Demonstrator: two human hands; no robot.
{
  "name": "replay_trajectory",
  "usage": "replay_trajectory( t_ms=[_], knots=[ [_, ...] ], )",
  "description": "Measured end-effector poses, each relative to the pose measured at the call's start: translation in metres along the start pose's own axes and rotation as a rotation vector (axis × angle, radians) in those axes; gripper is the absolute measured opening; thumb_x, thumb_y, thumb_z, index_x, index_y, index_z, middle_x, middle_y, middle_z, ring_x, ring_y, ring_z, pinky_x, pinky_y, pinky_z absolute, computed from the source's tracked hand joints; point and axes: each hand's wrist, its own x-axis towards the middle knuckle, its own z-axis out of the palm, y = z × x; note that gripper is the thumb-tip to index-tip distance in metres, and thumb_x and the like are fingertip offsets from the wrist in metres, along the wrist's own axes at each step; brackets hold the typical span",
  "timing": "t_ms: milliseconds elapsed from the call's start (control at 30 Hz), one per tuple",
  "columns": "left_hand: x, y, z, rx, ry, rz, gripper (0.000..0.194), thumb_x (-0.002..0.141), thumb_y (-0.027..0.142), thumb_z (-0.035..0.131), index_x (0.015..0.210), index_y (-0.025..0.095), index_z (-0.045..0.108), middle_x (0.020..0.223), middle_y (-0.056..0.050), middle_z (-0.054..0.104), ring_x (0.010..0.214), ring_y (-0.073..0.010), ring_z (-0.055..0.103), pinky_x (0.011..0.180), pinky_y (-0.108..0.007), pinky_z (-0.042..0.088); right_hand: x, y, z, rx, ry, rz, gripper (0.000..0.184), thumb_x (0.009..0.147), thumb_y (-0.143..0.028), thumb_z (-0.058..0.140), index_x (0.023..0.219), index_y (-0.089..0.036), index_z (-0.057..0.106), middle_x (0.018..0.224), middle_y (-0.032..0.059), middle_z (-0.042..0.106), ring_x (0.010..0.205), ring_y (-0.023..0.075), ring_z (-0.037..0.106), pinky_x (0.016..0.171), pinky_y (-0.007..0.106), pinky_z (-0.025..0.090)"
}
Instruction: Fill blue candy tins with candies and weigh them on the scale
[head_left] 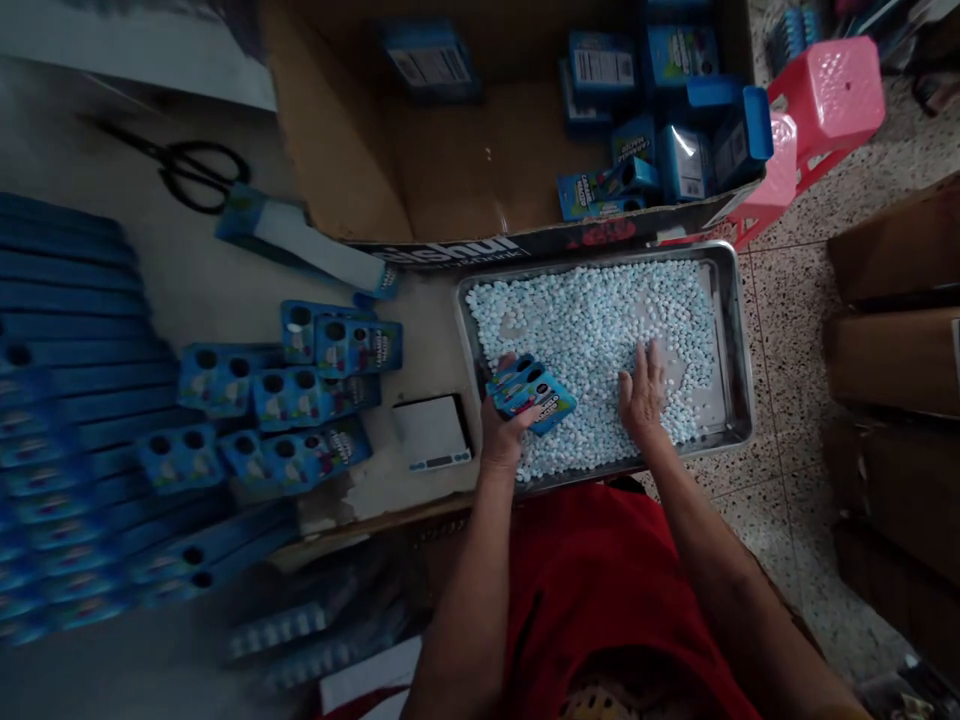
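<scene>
My left hand (501, 438) is wrapped around a small blue candy box (553, 402) above the left part of a metal tray (744, 365). The thumb lies across the box's near face; whether it is one box or several together I cannot tell. Small white and pale blue candies (577, 310) cover most of the tray. My right hand (642, 398) rests on the candies right of the middle, fingers stretched forward, with nothing seen in it. Just left of the tray lies a flat white scale (433, 432).
A large cardboard box (480, 150) holding blue boxes stands behind the tray. Several blue candy boxes (289, 395) sit on the table at left, with black scissors (202, 172) beyond. Long stacked blue cartons (67, 300) fill the far left. Pink stools (832, 100) stand at right.
</scene>
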Motion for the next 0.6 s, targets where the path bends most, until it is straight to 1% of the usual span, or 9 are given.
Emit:
replay_trajectory(
  t_ms=[67,167,233,267,333,433,500,533,600],
  knots=[
    [-0.001,-0.004,0.011,-0.06,-0.049,0.009,0.101,0.059,0.037,0.104,0.153,0.039,0.067,0.137,-0.001,0.079,0.12,-0.0284,0.078,0.105,-0.042,0.065,0.012,-0.013,0.011,0.031,-0.037,-0.066,0.066,0.116,-0.043,0.033,0.175,-0.015,0.041,0.183,0.0208,0.039,0.174,0.0333,0.032,0.139,0.062,0.034],
    [0.005,-0.007,0.029,-0.115,-0.173,0.008,0.117,0.06,0.032,0.105,0.166,0.043,0.055,0.145,-0.001,0.075,0.125,-0.0309,0.077,0.103,-0.04,0.065,0.028,-0.03,0.014,0.146,-0.084,-0.145,0.064,0.116,-0.039,0.031,0.175,-0.019,0.044,0.181,0.0148,0.044,0.173,0.0289,0.035,0.142,0.057,0.033],
    [0.012,-0.013,0.041,-0.188,-0.253,-0.032,0.118,0.061,0.032,0.102,0.168,0.042,0.052,0.148,-0.002,0.074,0.126,-0.0314,0.077,0.102,-0.04,0.065,0.035,-0.036,0.011,0.312,-0.074,-0.127,0.061,0.117,-0.041,0.03,0.17,-0.021,0.052,0.177,0.0125,0.052,0.169,0.0276,0.043,0.141,0.056,0.034],
    [0.015,-0.018,0.046,-0.227,-0.272,-0.054,0.114,0.062,0.034,0.099,0.167,0.04,0.055,0.148,-0.003,0.074,0.126,-0.0316,0.077,0.102,-0.041,0.066,0.037,-0.037,0.009,0.419,-0.059,-0.094,0.06,0.117,-0.043,0.031,0.166,-0.022,0.058,0.174,0.0117,0.056,0.166,0.0269,0.047,0.141,0.056,0.035],
    [0.017,-0.03,0.057,-0.263,-0.266,-0.094,0.096,0.067,0.04,0.091,0.158,0.035,0.063,0.143,-0.005,0.077,0.125,-0.0329,0.078,0.103,-0.045,0.066,0.039,-0.037,0.006,0.652,-0.023,-0.003,0.057,0.117,-0.049,0.035,0.157,-0.023,0.067,0.17,0.0106,0.061,0.163,0.0256,0.052,0.141,0.054,0.035],
    [0.011,-0.041,0.073,-0.203,-0.244,-0.144,0.072,0.075,0.048,0.081,0.142,0.027,0.074,0.13,-0.008,0.082,0.125,-0.037,0.079,0.105,-0.054,0.066,0.041,-0.037,0.005,0.962,0.008,0.168,0.056,0.112,-0.058,0.046,0.148,-0.024,0.073,0.167,0.0086,0.064,0.162,0.0243,0.053,0.143,0.05,0.029],
    [0.005,-0.034,0.081,-0.128,-0.277,-0.138,0.07,0.075,0.049,0.082,0.14,0.025,0.075,0.13,-0.01,0.082,0.129,-0.0393,0.077,0.109,-0.057,0.065,0.042,-0.04,0.007,1.177,0.054,0.343,0.055,0.102,-0.064,0.061,0.138,-0.025,0.077,0.159,0.0062,0.07,0.158,0.0241,0.057,0.143,0.046,0.03],
    [0.002,-0.027,0.084,-0.093,-0.312,-0.112,0.072,0.075,0.049,0.084,0.141,0.025,0.074,0.134,-0.01,0.081,0.133,-0.0402,0.075,0.111,-0.057,0.064,0.044,-0.042,0.009,1.267,0.08,0.434,0.054,0.096,-0.066,0.067,0.131,-0.026,0.079,0.152,0.0048,0.074,0.155,0.0244,0.059,0.141,0.045,0.034],
    [0.002,-0.005,0.084,-0.02,-0.406,-0.016,0.082,0.074,0.052,0.089,0.149,0.028,0.069,0.147,-0.011,0.074,0.146,-0.0413,0.067,0.118,-0.058,0.06,0.049,-0.05,0.013,1.431,0.099,0.607,0.048,0.088,-0.066,0.074,0.116,-0.027,0.08,0.133,0.0037,0.082,0.147,0.0264,0.066,0.134,0.048,0.046]
  ],
)
